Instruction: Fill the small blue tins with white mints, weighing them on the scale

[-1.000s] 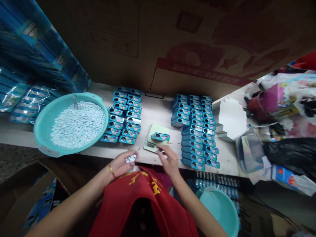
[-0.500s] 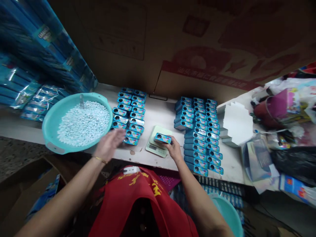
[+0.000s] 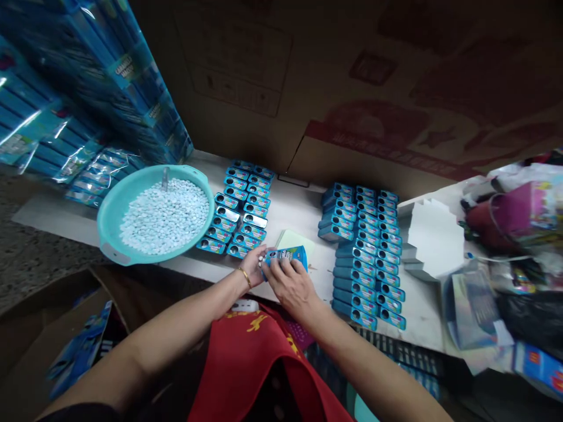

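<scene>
My right hand point(image 3: 294, 288) is closed round a small blue candy tin point(image 3: 299, 254), tipped on its side with its end toward my left hand. My left hand point(image 3: 253, 267) is cupped at that end, and a few small white candies point(image 3: 261, 259) show in its palm. Behind the tin, a pale green scale point(image 3: 288, 237) is partly hidden. To the left, a turquoise basin point(image 3: 104, 225) holds a heap of white candies point(image 3: 165, 220) with a clear scoop point(image 3: 165, 177) stuck in it. Between basin and scale stand rows of blue tins point(image 3: 257, 200) with dark round openings.
More blue tins point(image 3: 355, 272) stand in rows on the right of the white table point(image 3: 292, 202). A white stepped carton point(image 3: 433, 237) is beyond them. Wrapped blue packs point(image 3: 145, 105) are stacked at left; a large cardboard box point(image 3: 325, 70) rises behind.
My right hand has lifted the tin off the scale, moved left and tilted it. My left hand has come right from beside the basin to meet the tin. The view has shifted slightly.
</scene>
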Demonstrator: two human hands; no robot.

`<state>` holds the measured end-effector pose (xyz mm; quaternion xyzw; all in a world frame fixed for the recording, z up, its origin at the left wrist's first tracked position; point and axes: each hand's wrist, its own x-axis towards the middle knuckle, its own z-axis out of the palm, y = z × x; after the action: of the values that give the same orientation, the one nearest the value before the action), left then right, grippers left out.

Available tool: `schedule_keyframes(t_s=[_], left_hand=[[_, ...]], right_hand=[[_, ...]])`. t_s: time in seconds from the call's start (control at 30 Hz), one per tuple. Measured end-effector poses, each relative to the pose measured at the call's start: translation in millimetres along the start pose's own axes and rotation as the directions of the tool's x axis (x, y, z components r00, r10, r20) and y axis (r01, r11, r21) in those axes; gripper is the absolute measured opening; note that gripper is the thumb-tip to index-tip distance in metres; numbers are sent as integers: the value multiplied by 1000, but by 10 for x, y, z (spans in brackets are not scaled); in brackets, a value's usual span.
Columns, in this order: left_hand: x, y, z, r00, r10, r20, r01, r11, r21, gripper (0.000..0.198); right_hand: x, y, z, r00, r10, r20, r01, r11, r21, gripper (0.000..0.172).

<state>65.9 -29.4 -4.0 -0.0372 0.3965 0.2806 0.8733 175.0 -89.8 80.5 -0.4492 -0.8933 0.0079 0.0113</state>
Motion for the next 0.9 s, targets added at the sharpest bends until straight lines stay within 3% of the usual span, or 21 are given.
schedule_keyframes(t_s=[0.43,0.6,0.77,0.9], left_hand=[[111,-104,54,999,-42,3,42,999,34,19],[115,-110,113,999,-49,3,49,998,27,14],[116,-78,142,999,36,-5,-36,999,-14,13],[105,-46,122,998,54,-28,-54,998,-15,12]], right_hand=[[-79,36,-11,997,74,25,-77,992,99,42],[-111,96,-40,985,170,27,-172,979,109,41],[-244,260,-4,924,380,-23,-369,909,194,41],[-429,398,200,830,550,-95,-459,769,445,39]])
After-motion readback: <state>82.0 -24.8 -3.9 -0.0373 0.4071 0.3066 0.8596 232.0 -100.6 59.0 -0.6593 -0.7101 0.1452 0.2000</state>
